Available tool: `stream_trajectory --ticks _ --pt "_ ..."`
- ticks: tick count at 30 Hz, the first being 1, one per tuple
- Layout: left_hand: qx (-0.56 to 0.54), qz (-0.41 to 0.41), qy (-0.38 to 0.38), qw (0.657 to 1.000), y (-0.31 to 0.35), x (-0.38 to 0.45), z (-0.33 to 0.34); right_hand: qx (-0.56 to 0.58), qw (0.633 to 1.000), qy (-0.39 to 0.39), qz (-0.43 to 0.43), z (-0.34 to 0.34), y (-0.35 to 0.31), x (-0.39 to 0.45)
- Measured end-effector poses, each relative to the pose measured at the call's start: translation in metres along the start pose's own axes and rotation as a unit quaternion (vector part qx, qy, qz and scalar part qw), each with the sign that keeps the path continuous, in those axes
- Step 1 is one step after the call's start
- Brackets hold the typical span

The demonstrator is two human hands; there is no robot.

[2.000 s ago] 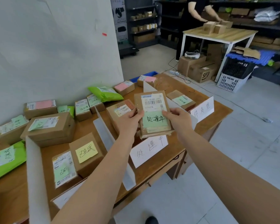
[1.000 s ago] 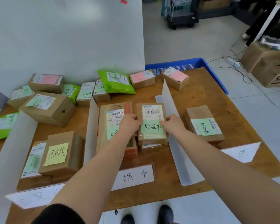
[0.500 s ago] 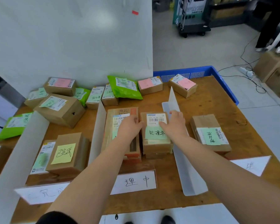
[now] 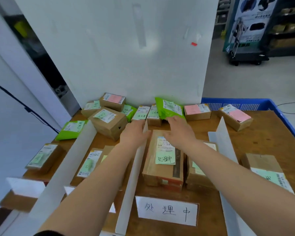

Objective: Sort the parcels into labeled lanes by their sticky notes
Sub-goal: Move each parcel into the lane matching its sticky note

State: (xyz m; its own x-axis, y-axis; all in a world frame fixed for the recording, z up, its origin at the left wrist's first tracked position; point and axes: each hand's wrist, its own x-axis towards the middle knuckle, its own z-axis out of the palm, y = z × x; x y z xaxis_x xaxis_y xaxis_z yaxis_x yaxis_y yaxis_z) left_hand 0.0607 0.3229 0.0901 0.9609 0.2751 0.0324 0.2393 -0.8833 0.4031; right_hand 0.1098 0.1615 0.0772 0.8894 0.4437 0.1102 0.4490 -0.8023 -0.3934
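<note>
Lying just past R grip point(image 4: 178, 132): green pkg point(image 4: 169, 109)

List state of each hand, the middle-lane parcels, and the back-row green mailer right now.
Left hand: open, empty, at the divider top.
Right hand: open, fingertips at the green mailer, not gripping.
Long box: flat in the middle lane, green note up.
Stacked box: released, beside the long box.
Lane label: upright at the table's front edge.
</note>
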Motion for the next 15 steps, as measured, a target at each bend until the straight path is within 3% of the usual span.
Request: stream_trajectory --ticks 7,15 --pt "-0.01 -0.036 0.025 0.999 -0.081 0.018 -0.028 0.01 0.999 -0.028 -0.031 0.033 -0.078 0.045" --pt "-0.077 -0.072 -0.025 0.994 -0.199 0.07 -0.044 0.075 0.993 -0.081 0.038 0.105 -0.158 0.107"
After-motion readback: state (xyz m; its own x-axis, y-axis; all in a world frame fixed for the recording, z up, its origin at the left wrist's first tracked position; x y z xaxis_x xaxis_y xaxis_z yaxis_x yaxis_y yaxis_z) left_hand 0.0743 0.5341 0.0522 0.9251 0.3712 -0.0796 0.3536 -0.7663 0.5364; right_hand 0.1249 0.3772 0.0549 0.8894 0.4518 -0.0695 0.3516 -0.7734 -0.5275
